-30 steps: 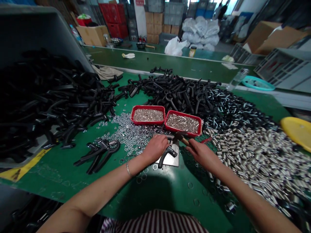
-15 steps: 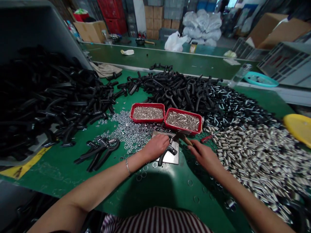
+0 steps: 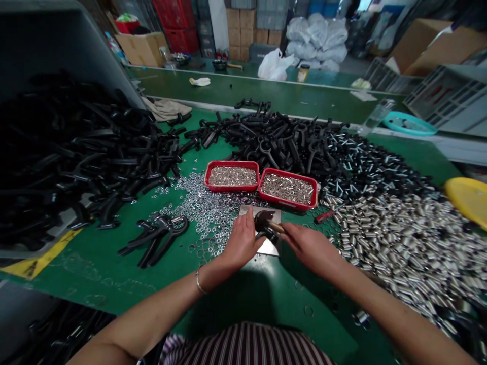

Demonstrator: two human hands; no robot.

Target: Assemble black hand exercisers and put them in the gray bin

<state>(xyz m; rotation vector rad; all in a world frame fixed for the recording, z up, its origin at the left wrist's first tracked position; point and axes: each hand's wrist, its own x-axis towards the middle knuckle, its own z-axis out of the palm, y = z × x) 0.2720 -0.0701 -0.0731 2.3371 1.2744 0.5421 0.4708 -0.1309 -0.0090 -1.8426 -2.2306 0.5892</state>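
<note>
Over the metal plate (image 3: 271, 248), my right hand (image 3: 310, 246) is wrapped round the wooden handle of a hammer (image 3: 276, 226). The dark hammer head is above a black plastic part (image 3: 268, 234) on the plate. My left hand (image 3: 242, 239) is at the plate's left side against that part, its fingers pointing forward; the fingertips are partly lost beside the hammer head, and whether they grip the part is unclear. Behind the plate stand two red trays, the left one (image 3: 232, 188) with small metal pieces and the right one (image 3: 289, 204) with metal pins.
Assembled black clamps (image 3: 155, 238) lie at the left. Silver nuts (image 3: 201, 208) spread behind my left hand. Metal sleeves (image 3: 411, 253) cover the right side, black parts (image 3: 281, 137) the back. A grey bin (image 3: 102, 50) of black parts stands left; a red-handled tool (image 3: 323, 217) lies right.
My right hand has moved left with the hammer, bringing its head over the plate. My left hand has drawn slightly nearer and turned, with its fingers straighter. The black part has shifted.
</note>
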